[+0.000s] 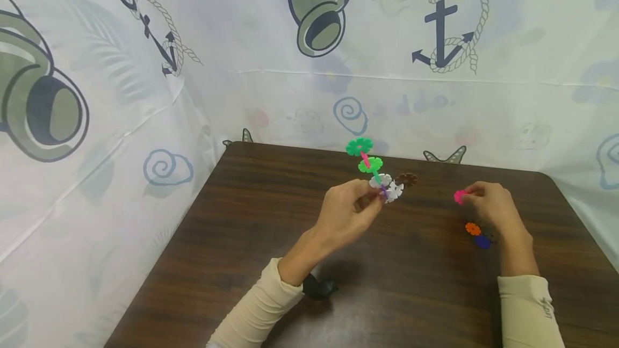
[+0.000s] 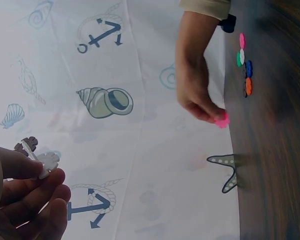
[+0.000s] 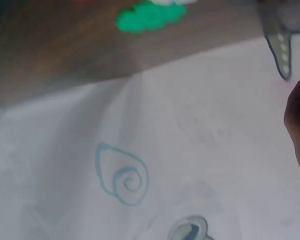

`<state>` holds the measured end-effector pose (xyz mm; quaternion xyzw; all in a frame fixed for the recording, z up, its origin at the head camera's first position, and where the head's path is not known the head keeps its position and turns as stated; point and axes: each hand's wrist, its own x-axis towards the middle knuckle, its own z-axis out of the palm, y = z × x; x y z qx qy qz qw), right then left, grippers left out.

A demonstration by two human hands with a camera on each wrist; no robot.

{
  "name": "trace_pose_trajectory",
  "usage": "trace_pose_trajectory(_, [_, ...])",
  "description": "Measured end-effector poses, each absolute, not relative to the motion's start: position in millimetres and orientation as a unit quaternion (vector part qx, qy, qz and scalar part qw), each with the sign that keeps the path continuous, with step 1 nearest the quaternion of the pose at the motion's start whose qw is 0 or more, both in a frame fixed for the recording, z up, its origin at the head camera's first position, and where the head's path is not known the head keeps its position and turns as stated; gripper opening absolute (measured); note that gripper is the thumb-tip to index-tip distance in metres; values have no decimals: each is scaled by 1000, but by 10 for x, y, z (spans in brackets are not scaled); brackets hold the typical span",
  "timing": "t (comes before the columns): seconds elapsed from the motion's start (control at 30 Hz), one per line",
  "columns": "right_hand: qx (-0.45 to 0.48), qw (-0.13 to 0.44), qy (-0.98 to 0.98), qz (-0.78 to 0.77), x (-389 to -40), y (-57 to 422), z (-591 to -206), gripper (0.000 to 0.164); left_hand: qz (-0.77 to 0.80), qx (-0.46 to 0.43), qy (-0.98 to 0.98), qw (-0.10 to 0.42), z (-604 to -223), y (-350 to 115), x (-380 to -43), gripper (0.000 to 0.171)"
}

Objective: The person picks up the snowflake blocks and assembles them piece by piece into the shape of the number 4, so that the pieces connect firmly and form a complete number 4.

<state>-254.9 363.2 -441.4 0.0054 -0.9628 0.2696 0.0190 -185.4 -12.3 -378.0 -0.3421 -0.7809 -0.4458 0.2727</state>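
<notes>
Between thumb and fingers, my left hand (image 1: 345, 208) pinches a chain of linked plastic snowflake discs (image 1: 370, 165). Green discs make up its far part, joined by a pink one and a teal one. White discs (image 1: 394, 191), a purple one and a brown disc (image 1: 407, 179) lie nearest the fingertips. My right hand (image 1: 493, 208) pinches a single pink snowflake disc (image 1: 460, 196) off to the right, apart from the chain. In the left wrist view the white disc (image 2: 49, 161) shows at the left fingertips and the pink disc (image 2: 221, 120) at the right ones.
Loose discs lie on the brown table (image 1: 411, 283) by the right wrist, among them an orange disc (image 1: 473, 229) and a blue disc (image 1: 482, 241). A green disc (image 3: 150, 16) shows in the right wrist view. A printed white cloth (image 1: 271, 101) hangs behind the table.
</notes>
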Motion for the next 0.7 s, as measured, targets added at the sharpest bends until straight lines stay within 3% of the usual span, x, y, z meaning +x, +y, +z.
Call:
trace_pose_trajectory(0.33, [-4, 94, -955, 281, -2364, 3382, -3995, 51, -445, -339, -784, 269, -3783, -110, -1858, 4])
trace_pose_trajectory(0.7, [26, 162, -941, 295, -2204, 3187, -3811, 41, -446, -342, -783, 265, -3795, -99, -1858, 5])
